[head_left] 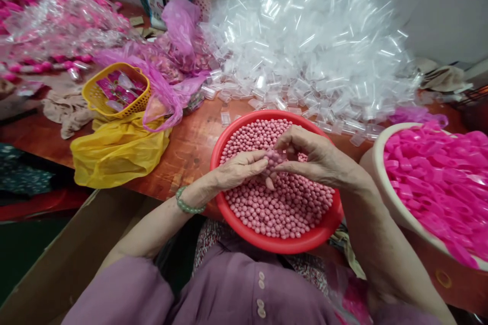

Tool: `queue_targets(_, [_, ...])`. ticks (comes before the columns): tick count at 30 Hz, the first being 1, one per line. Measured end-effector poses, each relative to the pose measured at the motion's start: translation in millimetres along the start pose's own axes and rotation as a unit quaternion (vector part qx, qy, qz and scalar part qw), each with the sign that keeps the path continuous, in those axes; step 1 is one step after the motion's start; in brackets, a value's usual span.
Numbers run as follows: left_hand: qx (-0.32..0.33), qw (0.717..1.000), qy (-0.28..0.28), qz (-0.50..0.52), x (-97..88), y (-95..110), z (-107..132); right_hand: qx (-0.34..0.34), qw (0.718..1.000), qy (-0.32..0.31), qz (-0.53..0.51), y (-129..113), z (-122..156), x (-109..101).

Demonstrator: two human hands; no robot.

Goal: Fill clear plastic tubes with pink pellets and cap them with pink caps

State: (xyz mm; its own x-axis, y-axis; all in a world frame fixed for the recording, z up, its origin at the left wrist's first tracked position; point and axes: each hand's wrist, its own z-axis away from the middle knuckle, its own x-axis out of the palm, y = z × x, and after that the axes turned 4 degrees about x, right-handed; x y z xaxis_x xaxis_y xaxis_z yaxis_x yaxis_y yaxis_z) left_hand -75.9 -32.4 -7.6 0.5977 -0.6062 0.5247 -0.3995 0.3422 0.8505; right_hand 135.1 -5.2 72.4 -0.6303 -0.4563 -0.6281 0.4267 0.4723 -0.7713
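A red basin point(280, 246) full of small pink balls point(282, 213) sits in front of me at the table edge. Over its middle, my left hand point(244, 167) is closed on a clump of pink balls point(273, 161), which seem to be in clear plastic. My right hand point(316, 157) comes in from the right, its fingers bent and its thumb tip against the clump. Whether its fingertips pinch anything is hidden. A green bead bracelet point(186, 203) circles my left wrist.
Behind the basin rises a large heap of clear plastic cases point(312, 45). At right stands a white tub point(375, 157) of bright pink plastic pieces point(438, 177). To the left are a yellow basket point(131, 106), a yellow bag point(122, 152), a purple bag point(168, 96) and wrapped pink items point(64, 15).
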Motion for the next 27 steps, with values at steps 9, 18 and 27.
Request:
queue_targets(9, [-0.004, 0.999, 0.008, 0.046, -0.7, 2, -2, 0.061, 0.986, 0.006, -0.152, 15, 2, 10])
queue_targets(18, [-0.009, 0.999, 0.009, 0.047, 1.9, 9, -7, 0.058, 0.982, 0.019, -0.178, 14, -1, 8])
queue_targets(27, [-0.009, 0.997, 0.013, 0.075, -1.7, 8, -5, 0.059, 0.986, -0.008, -0.157, 13, -12, 7])
